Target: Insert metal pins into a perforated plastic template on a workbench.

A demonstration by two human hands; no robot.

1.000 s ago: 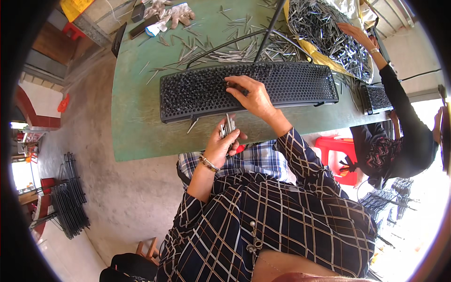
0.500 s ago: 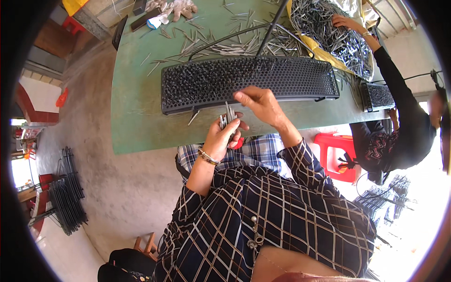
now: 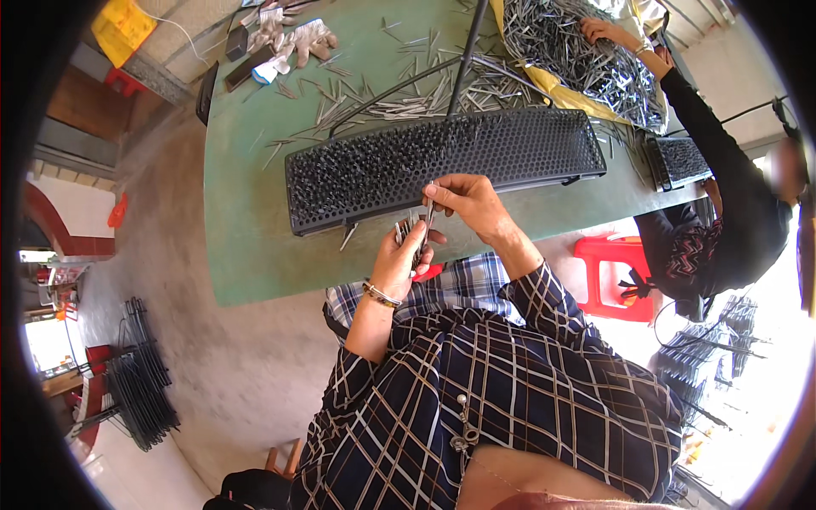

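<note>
My left hand (image 3: 394,262) is closed round a bundle of thin grey metal sticks (image 3: 403,231), their tips standing up out of the fist. Between the thumb and fingers of my right hand (image 3: 478,206) is pinched a single metal stick (image 3: 431,198), just above the bundle. Beyond both hands a long black perforated rack (image 3: 527,153) lies on the green table (image 3: 246,204). Upright sticks crowd the holes in its left part, while rows of bare holes show toward the right. One loose stick lies by the rack's front foot.
Many loose sticks (image 3: 408,106) are scattered behind the rack. A yellow-edged sack (image 3: 586,68) heaped with sticks lies at the far right, with a co-worker's hand (image 3: 605,32) in it. A smaller black rack (image 3: 680,161), work gloves (image 3: 310,41) and a red stool (image 3: 616,263) are around.
My right hand has come down to the bundle's top and now pinches one stick. My left hand keeps hold of the bundle. The whole view has shifted slightly.
</note>
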